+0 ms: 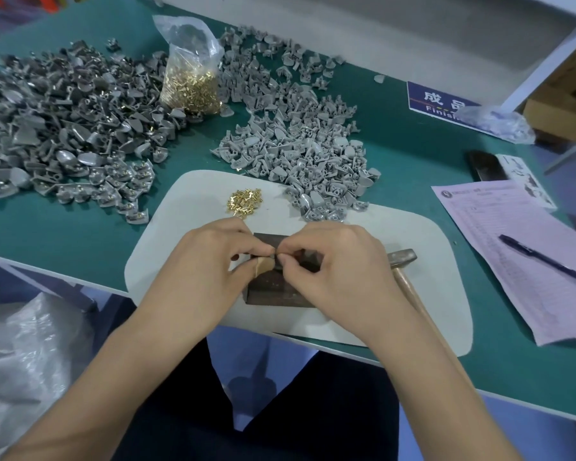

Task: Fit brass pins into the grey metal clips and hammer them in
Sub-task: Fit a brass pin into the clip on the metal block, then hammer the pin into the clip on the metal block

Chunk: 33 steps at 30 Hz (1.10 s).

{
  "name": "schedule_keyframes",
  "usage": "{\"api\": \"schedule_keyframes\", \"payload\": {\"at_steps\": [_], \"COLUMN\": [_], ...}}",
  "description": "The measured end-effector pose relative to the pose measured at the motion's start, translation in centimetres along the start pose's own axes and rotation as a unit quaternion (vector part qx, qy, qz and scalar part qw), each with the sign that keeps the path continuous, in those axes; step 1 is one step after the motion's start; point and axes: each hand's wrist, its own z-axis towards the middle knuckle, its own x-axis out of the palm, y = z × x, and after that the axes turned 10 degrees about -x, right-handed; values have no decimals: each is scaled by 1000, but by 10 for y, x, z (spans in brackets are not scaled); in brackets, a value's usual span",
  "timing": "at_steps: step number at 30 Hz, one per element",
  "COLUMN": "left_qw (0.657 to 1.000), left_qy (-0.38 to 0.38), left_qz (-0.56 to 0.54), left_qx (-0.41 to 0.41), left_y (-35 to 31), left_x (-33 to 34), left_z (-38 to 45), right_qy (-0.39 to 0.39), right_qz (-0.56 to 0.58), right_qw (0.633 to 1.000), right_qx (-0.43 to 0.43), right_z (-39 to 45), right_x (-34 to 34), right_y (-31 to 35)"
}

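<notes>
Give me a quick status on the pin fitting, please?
Left hand and right hand pinch together over the dark block; held piece mostly hidden. Hammer idle beside right hand. Loose brass pins ahead. Nothing in the way.

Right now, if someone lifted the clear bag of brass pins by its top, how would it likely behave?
The bag of brass pins would probably feel heavy for its size, being packed with metal. Its thin plastic looks floppy, so it would likely sag. The open, crumpled top suggests pins could spill if it tipped.

You sit at a green-topped workbench [64, 234] with a pale edge. A white shelf frame [546, 61] rises at its far right, above a bluish floor [529, 427].
</notes>
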Motion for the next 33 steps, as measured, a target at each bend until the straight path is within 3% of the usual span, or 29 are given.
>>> {"api": "schedule_keyframes", "payload": {"at_steps": [7,11,13,15,17,19,21,24,26,28,31,33], "left_qw": [1000,1000,1000,1000,999,998,995,996,995,995,994,991], "left_qy": [0,-2,-5,-11,-19,-34,-33,-11,-9,-13,-10,-4], "left_qz": [3,-2,-3,-2,14,57,90,91,95,98,97,112], "left_qx": [-1,-7,-11,-17,-22,-16,-3,6,15,26,50,68], "left_y": [-1,0,1,1,1,-2,-6,-11,-11,-11,-11,-11], "left_x": [0,1,2,3,4,5,8,13,15,16,15,13], "left_z": [1,0,-1,-2,-3,-4,-4,-2,-1,-1,1,4], "right_qy": [-19,-18,-89,-197,-235,-169,-87,-24,-33,-104,-230,-234], "right_qz": [-91,-11,80,102,9,-105,-135,-152,-160,-112,59,171], "right_qw": [996,1000,993,971,950,916,898,903,905,922,936,935], "right_qx": [-10,15,26,88,204,349,411,400,392,355,260,206], "right_z": [3,-6,-21,-46,-73,-97,-110,-107,-102,-103,-97,-94], "right_x": [0,5,8,5,-1,-6,-7,-9,-12,-17,-33,-39], "right_y": [5,-4,-11,-23,-38,-48,-53,-50,-49,-47,-35,-26]}}
